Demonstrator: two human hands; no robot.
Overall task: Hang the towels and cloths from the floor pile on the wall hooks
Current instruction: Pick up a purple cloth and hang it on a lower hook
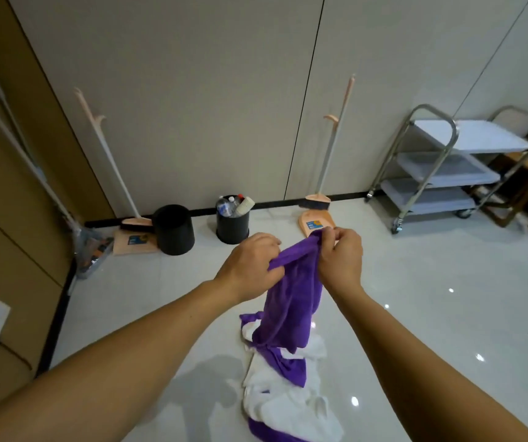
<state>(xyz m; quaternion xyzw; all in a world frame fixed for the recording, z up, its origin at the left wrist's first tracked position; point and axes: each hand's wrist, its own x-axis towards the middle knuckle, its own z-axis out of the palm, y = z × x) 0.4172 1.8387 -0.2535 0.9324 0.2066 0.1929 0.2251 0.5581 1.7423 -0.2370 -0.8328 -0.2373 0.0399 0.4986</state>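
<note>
My left hand (pixel 251 261) and right hand (pixel 341 255) both grip the soft purple cloth (pixel 291 301) at its top edge, lifted above the floor pile of white and purple towels (pixel 285 406). I think next I must find a wall hook; none is visible here.

Even indoor light, small glints on the glossy floor (pixel 431 346), wide-angle bending at edges, mild blur.

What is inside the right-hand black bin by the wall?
Clear plastic bottles and a white cup show at the top of the black bin; anything beneath them is hidden.
</note>
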